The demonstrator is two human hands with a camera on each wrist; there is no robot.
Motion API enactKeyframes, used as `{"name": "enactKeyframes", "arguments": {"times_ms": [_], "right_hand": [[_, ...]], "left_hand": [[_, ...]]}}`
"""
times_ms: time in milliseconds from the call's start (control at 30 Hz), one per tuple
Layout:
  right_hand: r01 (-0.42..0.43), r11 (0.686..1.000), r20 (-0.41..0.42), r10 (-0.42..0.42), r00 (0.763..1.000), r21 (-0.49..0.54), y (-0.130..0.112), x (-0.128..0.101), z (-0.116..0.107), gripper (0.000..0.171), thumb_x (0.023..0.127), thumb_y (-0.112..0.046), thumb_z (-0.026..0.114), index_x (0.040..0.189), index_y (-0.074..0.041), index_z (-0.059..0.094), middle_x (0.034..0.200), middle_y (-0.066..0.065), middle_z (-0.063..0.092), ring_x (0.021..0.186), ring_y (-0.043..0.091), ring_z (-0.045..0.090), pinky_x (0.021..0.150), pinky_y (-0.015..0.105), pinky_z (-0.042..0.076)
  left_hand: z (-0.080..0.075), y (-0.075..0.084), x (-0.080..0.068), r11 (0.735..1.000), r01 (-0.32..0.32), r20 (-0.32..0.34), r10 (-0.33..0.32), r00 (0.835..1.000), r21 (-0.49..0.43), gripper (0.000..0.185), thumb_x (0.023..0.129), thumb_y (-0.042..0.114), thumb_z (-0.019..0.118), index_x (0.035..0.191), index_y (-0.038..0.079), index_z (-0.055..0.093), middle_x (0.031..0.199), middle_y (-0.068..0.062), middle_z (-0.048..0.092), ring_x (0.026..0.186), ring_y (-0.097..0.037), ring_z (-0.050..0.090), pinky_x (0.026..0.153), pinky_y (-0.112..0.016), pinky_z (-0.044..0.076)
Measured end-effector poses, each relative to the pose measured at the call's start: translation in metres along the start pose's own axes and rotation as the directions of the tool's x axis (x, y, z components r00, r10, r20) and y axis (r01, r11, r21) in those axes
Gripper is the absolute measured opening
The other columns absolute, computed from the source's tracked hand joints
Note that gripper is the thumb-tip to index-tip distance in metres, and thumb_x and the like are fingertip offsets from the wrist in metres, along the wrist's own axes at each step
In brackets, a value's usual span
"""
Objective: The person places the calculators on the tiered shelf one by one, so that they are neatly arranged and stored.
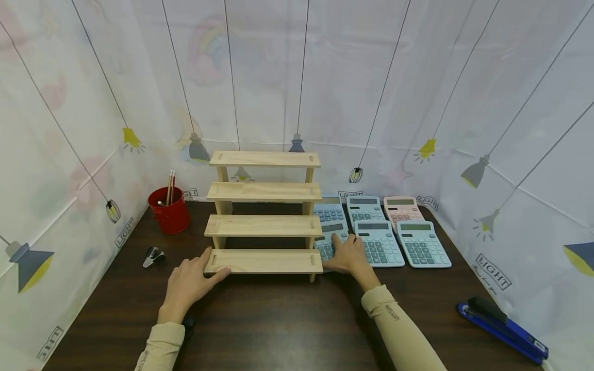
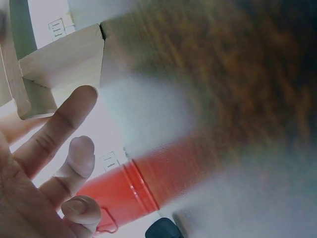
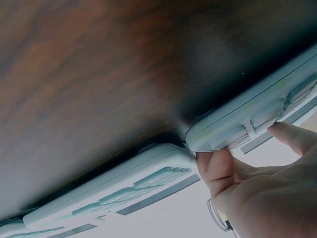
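Note:
A pale wooden tiered shelf [image 1: 263, 225] stands in the middle of the table. My left hand [image 1: 186, 286] holds the left end of its lowest step, thumb across the front edge. In the left wrist view the other fingers [image 2: 81, 156] are loosely bent beside the wood. Right of the shelf, two rows of calculators lie face up. My right hand [image 1: 349, 255] grips the nearest-left blue calculator [image 1: 331, 228], partly hidden by the hand and shelf. In the right wrist view bent fingers [image 3: 213, 166] press its side edge, and another fingertip touches its face.
More blue calculators [image 1: 377, 241] and a pink one [image 1: 402, 207] lie to the right. A red bucket [image 1: 170, 214] with pencils and a staple remover [image 1: 152, 256] are at left. A blue stapler [image 1: 503, 330] lies front right. Printed cloth surrounds the table.

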State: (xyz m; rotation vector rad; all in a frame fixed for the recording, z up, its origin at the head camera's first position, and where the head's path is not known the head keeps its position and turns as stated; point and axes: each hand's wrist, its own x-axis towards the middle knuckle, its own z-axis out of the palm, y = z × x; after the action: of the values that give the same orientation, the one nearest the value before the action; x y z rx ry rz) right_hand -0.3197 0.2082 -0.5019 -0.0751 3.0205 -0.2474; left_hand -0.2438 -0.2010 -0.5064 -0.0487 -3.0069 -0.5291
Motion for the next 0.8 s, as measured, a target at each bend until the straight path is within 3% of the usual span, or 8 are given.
{"name": "enactKeyframes", "arguments": {"times_ms": [333,467,800], "right_hand": [[0.008,0.999,-0.059,-0.010,0.998,-0.032,0.005,-0.010,-0.004,0.106,0.072,-0.072,0.072,0.152,-0.011,0.042,0.143,0.044,0.035,0.134,0.061,0.036,0.111,0.067,0.034],[0.008,1.000,-0.084,-0.008,0.996,0.003,0.009,-0.017,-0.011,0.103,0.072,-0.069,0.073,0.151,-0.011,0.043,0.143,0.046,0.034,0.133,0.064,0.034,0.109,0.069,0.033],[0.003,0.999,-0.133,0.003,0.991,0.045,0.019,-0.027,-0.029,0.101,0.076,-0.066,0.070,0.153,-0.008,0.039,0.138,0.045,0.034,0.123,0.059,0.036,0.101,0.066,0.035]], "left_hand": [[-0.001,0.000,-0.001,1.000,-0.007,-0.007,0.007,1.000,0.000,0.105,0.082,0.087,0.046,0.154,0.011,0.040,0.131,-0.025,0.065,0.103,-0.040,0.061,0.088,-0.060,0.048],[0.000,-0.001,-0.001,1.000,-0.009,-0.008,0.009,1.000,0.006,0.104,0.083,0.087,0.046,0.154,0.011,0.041,0.131,-0.025,0.065,0.104,-0.041,0.062,0.088,-0.060,0.048],[0.000,0.000,0.000,1.000,-0.011,-0.008,0.011,1.000,-0.001,0.104,0.083,0.085,0.048,0.153,0.010,0.042,0.135,-0.024,0.064,0.090,-0.032,0.058,0.078,-0.051,0.047]]}}
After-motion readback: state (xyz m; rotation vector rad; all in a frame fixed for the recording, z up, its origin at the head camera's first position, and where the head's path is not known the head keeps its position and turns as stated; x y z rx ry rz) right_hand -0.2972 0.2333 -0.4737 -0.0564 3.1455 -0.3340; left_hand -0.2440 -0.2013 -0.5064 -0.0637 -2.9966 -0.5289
